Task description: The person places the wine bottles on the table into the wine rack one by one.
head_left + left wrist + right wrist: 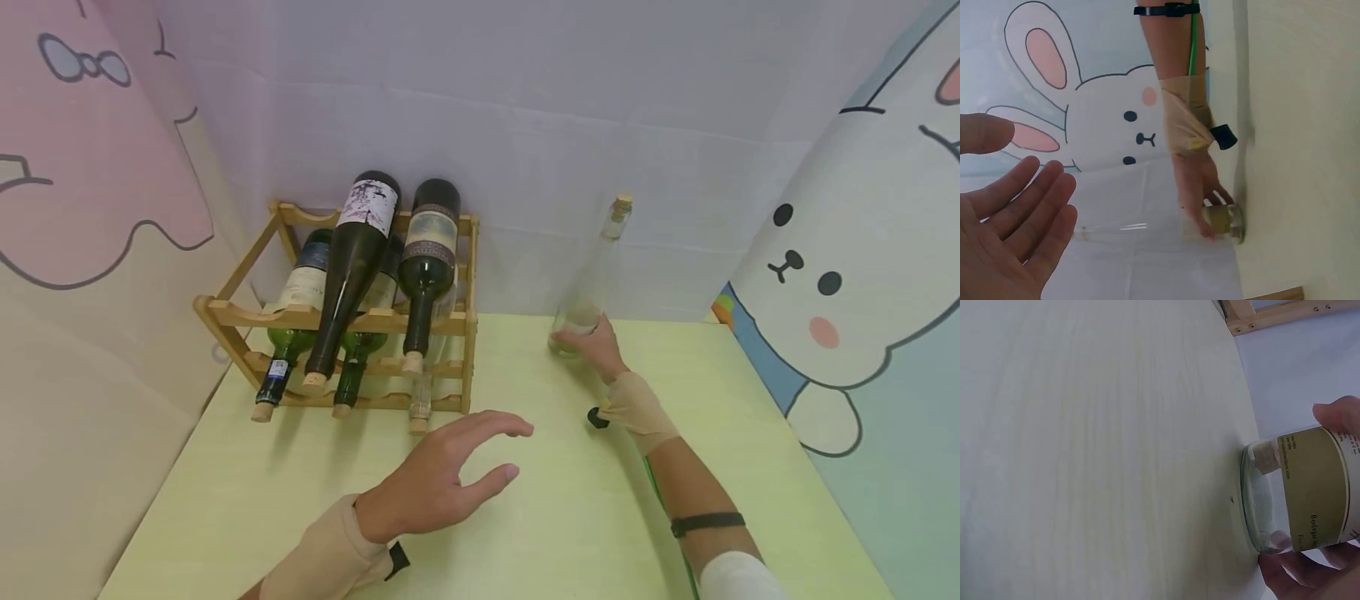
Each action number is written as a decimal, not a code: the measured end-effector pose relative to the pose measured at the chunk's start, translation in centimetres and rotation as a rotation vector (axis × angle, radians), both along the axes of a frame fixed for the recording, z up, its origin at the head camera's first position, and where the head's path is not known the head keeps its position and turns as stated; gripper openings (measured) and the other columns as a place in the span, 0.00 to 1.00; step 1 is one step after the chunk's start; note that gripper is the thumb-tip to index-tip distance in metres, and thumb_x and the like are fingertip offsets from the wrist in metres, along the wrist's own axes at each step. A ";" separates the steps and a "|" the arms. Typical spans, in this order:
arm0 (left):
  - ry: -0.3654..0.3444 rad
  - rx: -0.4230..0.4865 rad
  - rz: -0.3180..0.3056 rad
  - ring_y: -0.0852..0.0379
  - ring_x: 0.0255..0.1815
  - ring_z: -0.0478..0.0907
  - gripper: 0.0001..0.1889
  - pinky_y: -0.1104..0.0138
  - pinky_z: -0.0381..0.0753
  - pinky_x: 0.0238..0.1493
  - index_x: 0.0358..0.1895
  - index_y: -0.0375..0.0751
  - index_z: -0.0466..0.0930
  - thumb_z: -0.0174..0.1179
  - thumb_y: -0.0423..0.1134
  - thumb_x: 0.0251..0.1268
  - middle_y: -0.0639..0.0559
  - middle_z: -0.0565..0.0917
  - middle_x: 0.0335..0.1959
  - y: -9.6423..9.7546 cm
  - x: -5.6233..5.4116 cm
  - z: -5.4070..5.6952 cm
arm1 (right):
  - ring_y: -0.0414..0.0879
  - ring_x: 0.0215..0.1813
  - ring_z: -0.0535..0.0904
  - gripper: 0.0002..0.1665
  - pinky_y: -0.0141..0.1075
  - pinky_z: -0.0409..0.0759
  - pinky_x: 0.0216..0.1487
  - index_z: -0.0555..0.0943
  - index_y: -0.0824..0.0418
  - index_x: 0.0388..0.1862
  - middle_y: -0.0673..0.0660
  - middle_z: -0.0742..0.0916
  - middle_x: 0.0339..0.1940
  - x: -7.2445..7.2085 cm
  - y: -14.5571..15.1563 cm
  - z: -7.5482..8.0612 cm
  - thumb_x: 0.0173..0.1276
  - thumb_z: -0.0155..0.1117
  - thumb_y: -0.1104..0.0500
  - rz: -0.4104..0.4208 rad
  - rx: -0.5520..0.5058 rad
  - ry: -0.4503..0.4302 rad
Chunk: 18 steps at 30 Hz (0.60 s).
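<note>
Both of my hands were over the table (247, 492). My right hand (596, 346) gripped the base of the clear bottle (592, 283), fingers and thumb curled round the glass; the bottle stood upright on the table, cork (621, 203) uppermost, with my forearm stretched forward behind it. My left hand (442, 479) hovered above the table, fingers spread and relaxed, holding nothing, well to the left of the bottle and just in front of the wooden rack (240, 315).

From the right wrist, only the bottle's lower part (1297, 490) showed, and my fingertips (1338, 415) were cut off at the frame edge. Its label carried small print; I could make out "Rodega" and little else. From the left wrist, the bottle's neck (1122, 231) was faint against the wall.

Beyond my left hand, the rack held several dark bottles (352, 267) lying neck-forward; their label text was too small to read.
</note>
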<state>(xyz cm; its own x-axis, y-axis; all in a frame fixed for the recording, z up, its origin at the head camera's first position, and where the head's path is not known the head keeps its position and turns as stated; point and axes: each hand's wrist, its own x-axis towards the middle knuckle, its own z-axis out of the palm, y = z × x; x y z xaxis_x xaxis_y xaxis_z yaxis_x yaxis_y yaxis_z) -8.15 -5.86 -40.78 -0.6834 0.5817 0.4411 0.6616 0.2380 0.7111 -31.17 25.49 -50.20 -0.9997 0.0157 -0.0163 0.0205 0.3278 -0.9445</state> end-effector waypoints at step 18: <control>-0.244 -0.016 0.015 0.60 0.62 0.80 0.15 0.58 0.80 0.67 0.67 0.54 0.79 0.60 0.45 0.84 0.69 0.82 0.60 -0.8 -0.2 -2.9 | 0.55 0.59 0.79 0.50 0.36 0.82 0.56 0.65 0.67 0.79 0.68 0.79 0.65 5.2 2.4 0.2 0.64 0.81 0.61 0.051 0.056 0.030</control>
